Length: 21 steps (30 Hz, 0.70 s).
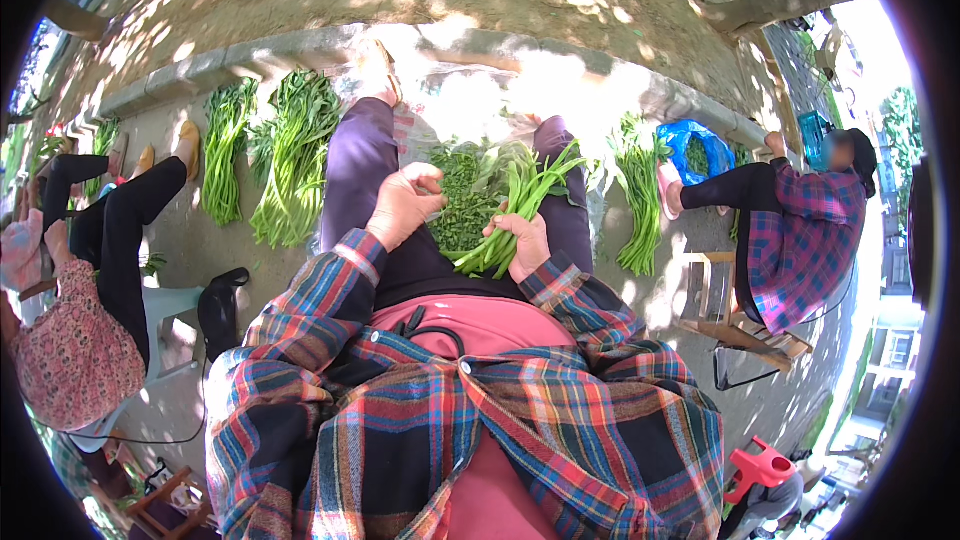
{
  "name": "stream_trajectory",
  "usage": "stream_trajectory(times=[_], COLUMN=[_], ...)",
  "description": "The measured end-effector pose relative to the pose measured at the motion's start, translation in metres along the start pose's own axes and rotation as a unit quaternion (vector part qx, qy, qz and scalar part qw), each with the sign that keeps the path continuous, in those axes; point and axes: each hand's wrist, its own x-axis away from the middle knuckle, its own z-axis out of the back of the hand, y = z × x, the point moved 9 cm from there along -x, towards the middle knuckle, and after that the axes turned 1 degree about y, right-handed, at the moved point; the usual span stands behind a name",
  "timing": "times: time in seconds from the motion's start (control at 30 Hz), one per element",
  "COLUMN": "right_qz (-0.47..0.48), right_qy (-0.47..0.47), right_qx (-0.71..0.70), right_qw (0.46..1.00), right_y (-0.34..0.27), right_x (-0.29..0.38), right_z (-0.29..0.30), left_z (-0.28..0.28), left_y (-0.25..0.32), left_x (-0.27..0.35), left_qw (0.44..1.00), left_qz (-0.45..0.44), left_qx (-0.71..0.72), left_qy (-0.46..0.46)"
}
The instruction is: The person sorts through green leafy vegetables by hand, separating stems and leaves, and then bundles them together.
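My right hand [529, 240] is closed around a bunch of long green vegetable stems [517, 214], held slantwise over my lap with some leaves still on it. To its left, my left hand [409, 202] is raised above my thigh, its fingers loosely curled. A small gap shows between thumb and fingers, and I see nothing held there. Between my knees lies a heap of picked green leaves [461, 202], partly hidden by the bunch. Beyond it, sunlight washes out a pale plastic sheet [427, 109] on the ground.
Bundles of leafy stems lie on the left [296, 157] and right [637, 195]. A blue plastic bag [701, 150] with greens stands by a seated person [810, 217]. Another person [82, 345] sits at left near a black bag [221, 311]. A stone kerb [247, 56] runs ahead.
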Motion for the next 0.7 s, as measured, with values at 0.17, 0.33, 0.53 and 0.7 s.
stream_trajectory(times=[0.17,0.33,0.53,0.7], right_qz=[0.007,-0.005,0.01,0.008], right_qy=[-0.007,-0.019,-0.012,0.006], right_qx=[0.002,-0.024,-0.006,-0.002], right_qw=[1.0,1.0,1.0,1.0], right_y=[-0.002,-0.003,-0.002,0.0], right_x=[0.0,0.004,0.0,-0.002], right_z=[-0.001,-0.009,-0.002,0.002], left_z=[-0.048,-0.079,-0.067,-0.051], left_y=[-0.017,-0.016,-0.021,0.004], left_x=[0.011,0.019,0.016,0.019], left_qw=[0.985,0.966,0.973,0.978], left_qz=[0.077,0.102,0.086,-0.005], left_qx=[-0.024,0.083,0.02,-0.125], left_qy=[-0.155,-0.223,-0.213,-0.168])
